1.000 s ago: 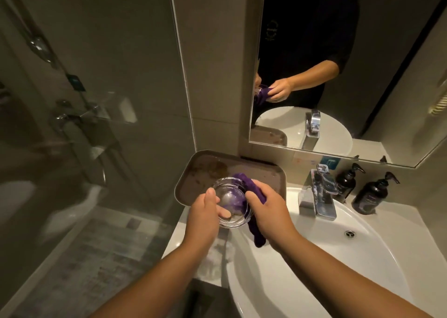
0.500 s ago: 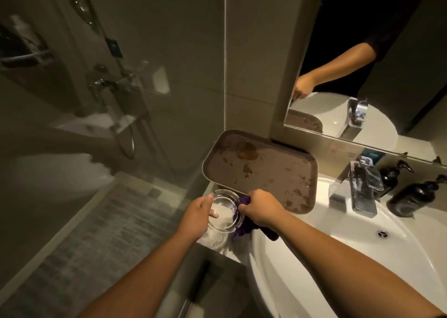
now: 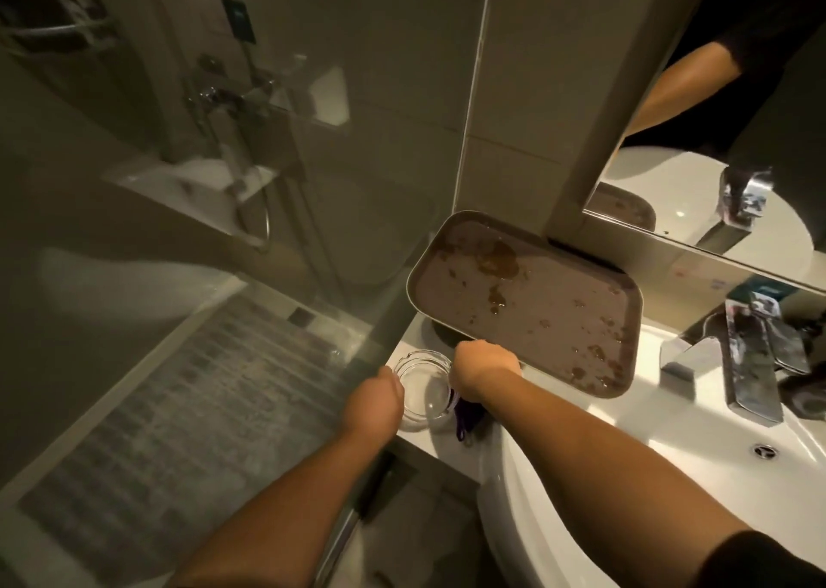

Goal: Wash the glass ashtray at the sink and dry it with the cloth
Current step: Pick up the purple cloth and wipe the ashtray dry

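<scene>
The clear glass ashtray [image 3: 424, 388] sits low over the white counter corner, left of the sink, between my hands. My left hand [image 3: 373, 402] touches its left rim with fingers curled around it. Closed on the purple cloth [image 3: 465, 415], my right hand [image 3: 485, 370] is pressed to the ashtray's right rim. Only a small dark fold of the cloth shows, hanging under that wrist. Whether the ashtray rests on the counter or is held just above it is unclear.
A brown stained tray [image 3: 527, 305] lies behind my hands, overhanging the white sink basin [image 3: 648, 462]. The chrome tap [image 3: 751, 364] and the drain [image 3: 765, 450] are to the right. A glass shower wall [image 3: 223, 229] stands on the left, a mirror [image 3: 715, 140] above.
Both hands have lowered the ashtray and cloth from in front of the tray down to the counter corner. The camera has swung left and down.
</scene>
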{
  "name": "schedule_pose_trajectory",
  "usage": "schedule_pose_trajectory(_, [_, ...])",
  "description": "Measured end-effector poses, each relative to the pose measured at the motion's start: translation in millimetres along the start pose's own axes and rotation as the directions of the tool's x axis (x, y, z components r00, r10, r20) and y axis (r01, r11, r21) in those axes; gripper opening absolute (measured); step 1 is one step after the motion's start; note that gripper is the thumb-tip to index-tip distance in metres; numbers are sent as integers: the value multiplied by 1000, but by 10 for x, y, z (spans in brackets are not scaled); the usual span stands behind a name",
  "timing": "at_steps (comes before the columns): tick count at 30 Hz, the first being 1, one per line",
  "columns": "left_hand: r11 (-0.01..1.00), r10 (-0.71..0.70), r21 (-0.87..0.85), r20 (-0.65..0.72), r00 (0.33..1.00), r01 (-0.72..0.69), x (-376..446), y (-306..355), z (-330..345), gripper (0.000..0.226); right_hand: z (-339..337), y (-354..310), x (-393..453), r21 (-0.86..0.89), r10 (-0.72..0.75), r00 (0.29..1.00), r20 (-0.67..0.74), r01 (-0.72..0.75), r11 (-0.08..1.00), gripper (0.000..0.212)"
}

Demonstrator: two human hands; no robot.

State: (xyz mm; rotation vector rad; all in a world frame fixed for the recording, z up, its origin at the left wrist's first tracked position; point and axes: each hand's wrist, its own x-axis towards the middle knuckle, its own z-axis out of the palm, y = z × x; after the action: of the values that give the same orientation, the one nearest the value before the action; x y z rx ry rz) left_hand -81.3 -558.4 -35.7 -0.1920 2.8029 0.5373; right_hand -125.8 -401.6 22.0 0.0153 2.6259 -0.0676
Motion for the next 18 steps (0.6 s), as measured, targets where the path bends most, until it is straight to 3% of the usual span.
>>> schedule_pose_trajectory(18, [998, 10, 60, 23, 1000, -11, 228, -145, 186, 27, 249, -65, 227, -104, -24, 1000, -14, 23, 994, 6])
